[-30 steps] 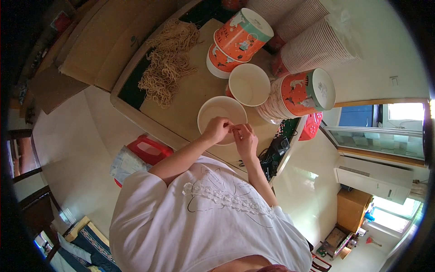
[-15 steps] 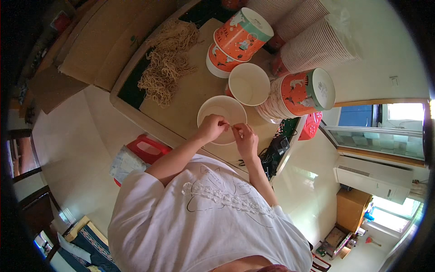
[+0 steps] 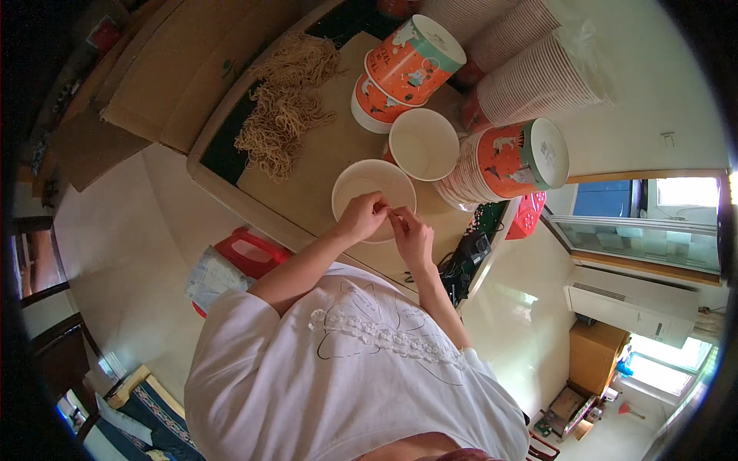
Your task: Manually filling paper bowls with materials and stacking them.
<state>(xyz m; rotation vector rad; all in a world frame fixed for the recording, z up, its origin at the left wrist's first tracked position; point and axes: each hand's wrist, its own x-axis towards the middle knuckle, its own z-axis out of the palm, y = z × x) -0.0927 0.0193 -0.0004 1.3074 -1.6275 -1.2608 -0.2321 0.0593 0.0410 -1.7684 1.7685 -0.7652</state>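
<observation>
Over the near rim of an open paper bucket (image 3: pixel 355 184), my left hand (image 3: pixel 364 217) and my right hand (image 3: pixel 413 237) meet at the fingertips. Both are closed in a pinch, and whatever sits between the fingers is too small to make out. The bucket's pale inside shows, while my hands cover part of its near side. Just beyond it, to the right, stands a second open paper bucket (image 3: pixel 423 144). A tangled heap of tan string (image 3: pixel 284 107) lies on the cardboard to the far left.
Upside-down orange-and-green paper buckets (image 3: pixel 415 65) are stacked behind, with another stack (image 3: pixel 511 157) at the right. Tall nested stacks (image 3: pixel 538 81) fill the back. Black cables (image 3: pixel 460 265) lie by the table's right edge. A red container (image 3: pixel 250 257) stands below the table's left edge.
My right hand has moved slightly left, so the fingertips are closer together. The near bucket has shifted very slightly left and away from me.
</observation>
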